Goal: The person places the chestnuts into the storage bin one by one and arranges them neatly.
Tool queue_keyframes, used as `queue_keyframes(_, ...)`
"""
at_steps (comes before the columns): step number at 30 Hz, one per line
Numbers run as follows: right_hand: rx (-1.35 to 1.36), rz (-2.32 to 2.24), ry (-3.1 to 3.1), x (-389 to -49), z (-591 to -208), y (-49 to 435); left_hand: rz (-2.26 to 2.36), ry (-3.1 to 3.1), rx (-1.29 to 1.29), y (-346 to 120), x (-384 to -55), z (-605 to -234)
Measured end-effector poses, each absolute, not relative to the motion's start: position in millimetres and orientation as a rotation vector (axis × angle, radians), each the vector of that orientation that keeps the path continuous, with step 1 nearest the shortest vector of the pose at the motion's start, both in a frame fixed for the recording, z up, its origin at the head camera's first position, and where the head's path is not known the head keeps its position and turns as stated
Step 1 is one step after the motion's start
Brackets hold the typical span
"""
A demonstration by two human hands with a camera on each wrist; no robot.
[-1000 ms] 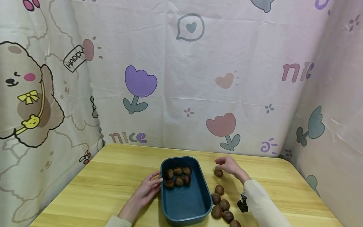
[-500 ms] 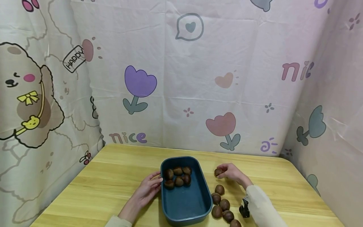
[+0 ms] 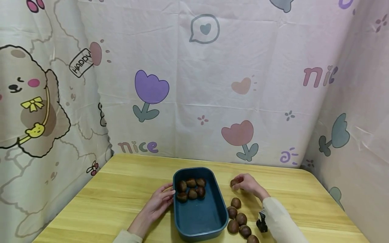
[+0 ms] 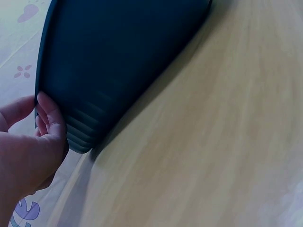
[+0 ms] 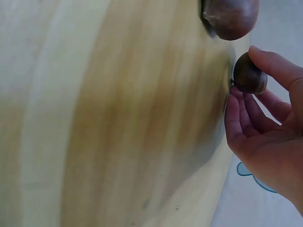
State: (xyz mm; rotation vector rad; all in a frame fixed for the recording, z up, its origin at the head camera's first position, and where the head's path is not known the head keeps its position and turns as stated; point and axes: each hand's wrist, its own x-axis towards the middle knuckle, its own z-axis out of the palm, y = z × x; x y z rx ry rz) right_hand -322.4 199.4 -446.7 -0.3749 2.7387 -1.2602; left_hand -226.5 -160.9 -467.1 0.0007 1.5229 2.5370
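Observation:
In the head view, a dark blue rectangular box (image 3: 200, 217) stands on the table with several brown chestnuts (image 3: 192, 193) in two rows at its far end. My left hand (image 3: 158, 202) holds the box's left side near the rim. The left wrist view shows its fingers (image 4: 53, 116) bent against the outer wall, one digit at the rim. Right of the box, my right hand (image 3: 249, 185) pinches a single chestnut (image 5: 249, 75) between thumb and fingertips, low over the table. Part of that chestnut is hidden by the fingers in the head view.
Several loose chestnuts (image 3: 241, 219) lie in a cluster along the box's right side, between it and my right forearm. A black device (image 3: 261, 222) sits at the right wrist. Behind the wooden table (image 3: 127, 179) hangs a printed cloth (image 3: 194, 84).
My right hand has come down onto the far loose chestnut and taken it between its fingers, then shifted it very slightly. The left hand and the box have stayed in place.

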Motion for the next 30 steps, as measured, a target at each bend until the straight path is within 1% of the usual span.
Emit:
queue_keyframes(5, -0.370, -1.228, 2.783, -323, -439, 196, 2.540, 1.515, -0.004, -160, -226, -466)
queue_keyframes(10, -0.422, -1.220, 2.792, -322, -432, 192, 2.537, 1.518, -0.008, -160, -226, -466)
queue_keyframes(25, -0.640, -1.293, 2.809, -309, -401, 165, 2.553, 1.523, 0.012, -161, -225, -467)
queue_keyframes(30, -0.771, -1.274, 2.768, -301, -390, 151, 2.546, 1.527, -0.006, -161, -225, -466)
